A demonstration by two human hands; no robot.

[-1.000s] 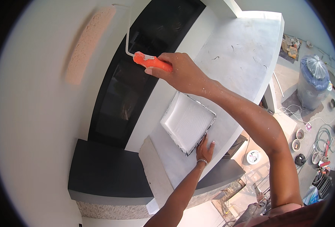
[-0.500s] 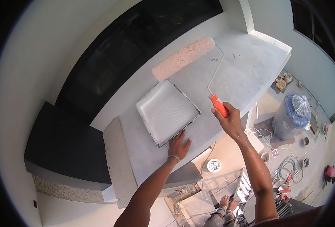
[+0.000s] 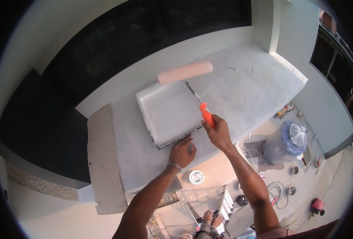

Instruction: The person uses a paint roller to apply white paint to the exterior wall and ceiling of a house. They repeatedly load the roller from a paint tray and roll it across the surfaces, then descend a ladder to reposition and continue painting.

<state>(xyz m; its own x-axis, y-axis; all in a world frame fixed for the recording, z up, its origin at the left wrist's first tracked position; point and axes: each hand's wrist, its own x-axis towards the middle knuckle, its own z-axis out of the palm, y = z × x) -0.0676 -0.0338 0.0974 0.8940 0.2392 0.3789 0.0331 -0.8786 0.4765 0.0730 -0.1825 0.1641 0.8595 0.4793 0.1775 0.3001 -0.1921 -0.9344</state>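
Observation:
A paint roller with a fluffy pale pink sleeve (image 3: 186, 72) hangs over the far edge of the paint tray, on a thin bent wire frame. My right hand (image 3: 218, 133) is closed around its orange handle (image 3: 206, 113). The shallow paint tray (image 3: 157, 142) has a dark, smeared rim and white paint inside, with a ribbed slope. At the tray's near edge is my left hand (image 3: 181, 153), fingertips against the rim and thumb standing apart. It wears a bracelet at the wrist.
The tray lies on a high grey slab (image 3: 256, 75) below a dark window (image 3: 152, 28). A worn board (image 3: 100, 151) crosses the slab's left end. Far below are a ladder (image 3: 224, 207), a paint bucket (image 3: 196, 177), a plastic-wrapped drum (image 3: 284, 141) and a coiled hose (image 3: 278, 193).
The roller has come nearer and to the left, its sleeve now above the tray's far edge. My view has shifted, while my left hand stays at the tray's near rim.

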